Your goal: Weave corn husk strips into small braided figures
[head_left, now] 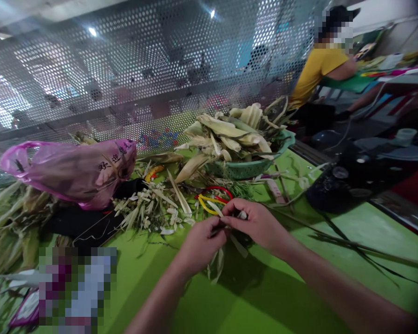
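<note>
Holding pale husk strips (239, 247) in 2 hands, just above the green tabletop (135, 269). Clamping them with the left hand (201, 243), grip drawn together, thumb and fingers curled tight. Pinching the same strips with the right hand (259, 225), grip likewise closed, fingertips right beside those of the left. Letting loose ends dangle below. Cannot make out the part behind the fingers.

See scissors (209, 198) with yellow and red handles just beyond the right hand. Find farther back a green basket (244, 170), heaped above its rim with dry corn husks (230, 132). Spot shredded scraps (149, 208) on the tabletop beyond the left hand. Note at left a pink plastic bag (87, 174) with dark writing, near long leafy husks (7, 227) at the edge of the view. Notice thin stalks (369, 251) lying to the right. Look past everything to a perforated screen (142, 69) and, at upper right, a person in a yellow shirt (313, 76) and dark hat, well apart, facing away.
</note>
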{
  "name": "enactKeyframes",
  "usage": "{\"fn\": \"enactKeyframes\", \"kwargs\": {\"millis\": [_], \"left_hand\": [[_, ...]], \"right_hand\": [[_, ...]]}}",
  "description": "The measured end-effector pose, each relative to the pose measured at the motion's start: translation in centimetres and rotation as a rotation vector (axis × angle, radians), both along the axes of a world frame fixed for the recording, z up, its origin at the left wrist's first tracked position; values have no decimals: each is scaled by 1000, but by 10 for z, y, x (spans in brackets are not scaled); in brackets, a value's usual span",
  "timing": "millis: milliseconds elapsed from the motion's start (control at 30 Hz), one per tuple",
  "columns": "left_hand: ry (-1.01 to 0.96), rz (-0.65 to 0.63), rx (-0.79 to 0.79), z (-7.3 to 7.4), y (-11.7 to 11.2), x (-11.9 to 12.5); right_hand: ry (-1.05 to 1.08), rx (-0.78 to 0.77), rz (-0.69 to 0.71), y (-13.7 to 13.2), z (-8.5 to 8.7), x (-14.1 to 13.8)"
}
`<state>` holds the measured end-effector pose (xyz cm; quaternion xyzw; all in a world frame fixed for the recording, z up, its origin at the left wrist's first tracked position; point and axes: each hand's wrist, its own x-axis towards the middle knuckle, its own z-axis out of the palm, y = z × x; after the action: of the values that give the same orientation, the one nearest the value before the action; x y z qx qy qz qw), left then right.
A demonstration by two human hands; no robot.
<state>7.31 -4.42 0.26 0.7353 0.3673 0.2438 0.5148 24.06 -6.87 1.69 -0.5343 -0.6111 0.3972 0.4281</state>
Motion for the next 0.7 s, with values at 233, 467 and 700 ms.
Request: {"fn": "enactKeyframes", "kwargs": {"millis": [233,467,700], "left_hand": [[-64,-88,-113,-3,1,-2],[-136,-78,-199,-2,-3,1],[-327,111,-334,-2,0,2]], "right_hand": [[-70,149,-38,-7,4,-8],[-28,122,-49,-8,4,-11],[250,-99,-32,4,-2,1]]}}
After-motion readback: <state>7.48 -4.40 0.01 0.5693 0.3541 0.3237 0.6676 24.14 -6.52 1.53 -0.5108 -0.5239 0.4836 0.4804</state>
